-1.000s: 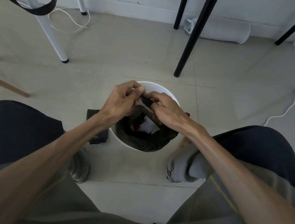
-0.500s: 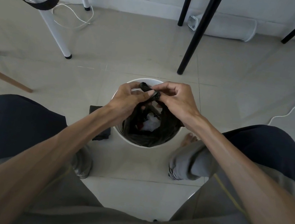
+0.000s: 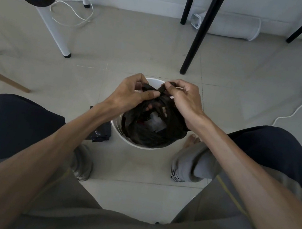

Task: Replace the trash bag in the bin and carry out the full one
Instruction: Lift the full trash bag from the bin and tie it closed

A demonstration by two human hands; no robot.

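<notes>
Seen from above, between two bent knees, on a pale tiled floor [image 3: 158, 41]. Close in front, a white bin [image 3: 122, 136] lined with a dark trash bag [image 3: 150, 134], pale scraps of rubbish visible through its mouth. Above the bin's far rim, left hand [image 3: 129, 92] and right hand [image 3: 183, 99] side by side, both pinched shut on the gathered top of that bag, the plastic twisted into a bunch between them. Left thumb pressed against the bunch; right fingers [image 3: 167, 86] curled over a strand of it. Bag still seated inside the bin, its lower edge draped over the near rim. Just left of the bin, on the floor and touching its side, a folded dark bag [image 3: 101, 133]. Farther off, a white table leg [image 3: 48, 17], a black table leg [image 3: 202, 29], a loose white cable [image 3: 71, 15] and a white cylinder [image 3: 231, 24] lying on its side along the wall.
</notes>
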